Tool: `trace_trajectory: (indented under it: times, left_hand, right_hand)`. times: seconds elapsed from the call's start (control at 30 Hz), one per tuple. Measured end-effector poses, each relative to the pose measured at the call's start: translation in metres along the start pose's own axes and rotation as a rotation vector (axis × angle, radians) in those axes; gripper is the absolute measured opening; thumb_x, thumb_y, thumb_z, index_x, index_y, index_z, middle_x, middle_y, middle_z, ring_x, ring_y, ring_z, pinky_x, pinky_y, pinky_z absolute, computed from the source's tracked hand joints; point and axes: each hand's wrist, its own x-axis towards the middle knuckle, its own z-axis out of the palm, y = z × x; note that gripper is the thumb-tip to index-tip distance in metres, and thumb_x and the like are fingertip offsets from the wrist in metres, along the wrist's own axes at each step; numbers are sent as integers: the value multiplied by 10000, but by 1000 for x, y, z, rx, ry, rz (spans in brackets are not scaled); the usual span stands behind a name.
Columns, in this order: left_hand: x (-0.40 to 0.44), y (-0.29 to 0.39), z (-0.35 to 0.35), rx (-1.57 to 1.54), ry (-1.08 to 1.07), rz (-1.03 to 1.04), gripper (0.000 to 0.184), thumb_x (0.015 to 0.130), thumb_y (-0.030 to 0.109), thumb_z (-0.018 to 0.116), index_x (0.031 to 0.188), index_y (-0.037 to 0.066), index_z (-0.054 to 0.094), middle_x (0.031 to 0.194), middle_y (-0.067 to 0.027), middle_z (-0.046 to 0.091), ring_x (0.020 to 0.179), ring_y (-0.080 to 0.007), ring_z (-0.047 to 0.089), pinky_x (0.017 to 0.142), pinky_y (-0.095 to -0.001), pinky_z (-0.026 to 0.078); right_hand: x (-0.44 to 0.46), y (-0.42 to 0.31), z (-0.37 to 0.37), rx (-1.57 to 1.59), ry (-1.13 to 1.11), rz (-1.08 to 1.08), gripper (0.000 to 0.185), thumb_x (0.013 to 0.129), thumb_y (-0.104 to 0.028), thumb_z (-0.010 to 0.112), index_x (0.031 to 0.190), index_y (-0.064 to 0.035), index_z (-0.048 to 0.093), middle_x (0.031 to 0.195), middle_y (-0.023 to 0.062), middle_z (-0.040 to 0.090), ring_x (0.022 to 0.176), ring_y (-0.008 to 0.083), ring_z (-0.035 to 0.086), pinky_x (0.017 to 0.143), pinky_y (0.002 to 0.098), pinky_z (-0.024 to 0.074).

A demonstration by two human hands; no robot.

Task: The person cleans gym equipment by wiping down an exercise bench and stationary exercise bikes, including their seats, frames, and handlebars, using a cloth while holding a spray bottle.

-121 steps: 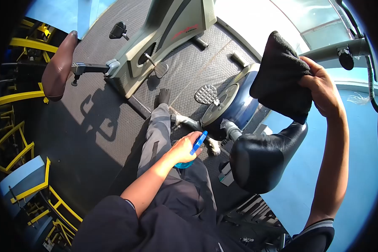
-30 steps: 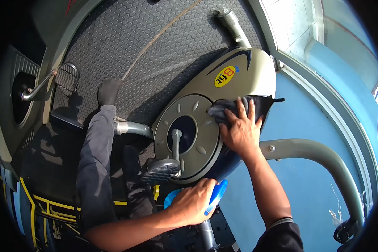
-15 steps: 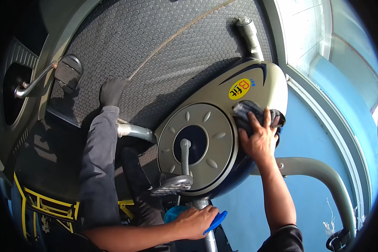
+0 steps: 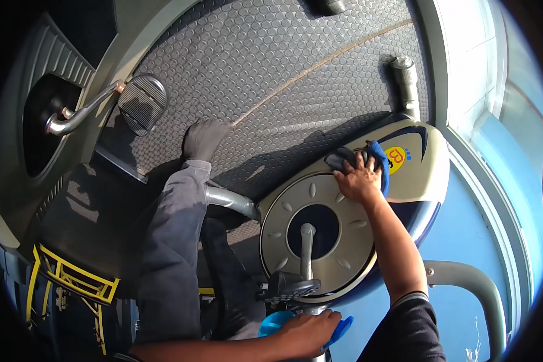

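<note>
My right hand presses a dark cloth with a blue side against the casing of an exercise bike, partly covering its yellow logo. The fingers are bent over the cloth. Below, my left hand is closed around a blue and teal plastic item, seen only in part, near the bike's post. The bike's beige casing has a round disc cover, and a crank with a black pedal stands between the disc and my left hand.
My shod foot is on the studded black mat. Another machine's pedal sticks out at left, above a yellow metal frame. A curved grey tube and a light window frame are at right.
My right hand has slid the cloth across the casing, from the right of the logo to its left side, and the cloth's blue side now shows. The camera view has shifted.
</note>
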Motion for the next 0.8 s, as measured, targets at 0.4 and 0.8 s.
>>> trace_trajectory:
  times: [0.4,0.8]
  left_hand:
    - [-3,5,-7,-14,-115,-89,637,680,89,759,1202,-62,425,1152,-259,562,879,-434,674,713,-471,570]
    - [-6,-1,3,171,-34,-98,328,755,88,646,1051,-22,554,1012,-191,619,894,-329,668,724,-423,544]
  right_hand:
    - [103,85,-73,-263,184,537,591,965,-437,357,1472,-136,389,1593,155,181,1454,429,136,1083,714,144]
    - [71,-66,23,-34,-159,-174,545,928,-310,304,1347,-68,555,1532,167,339,1436,355,261,1161,485,172]
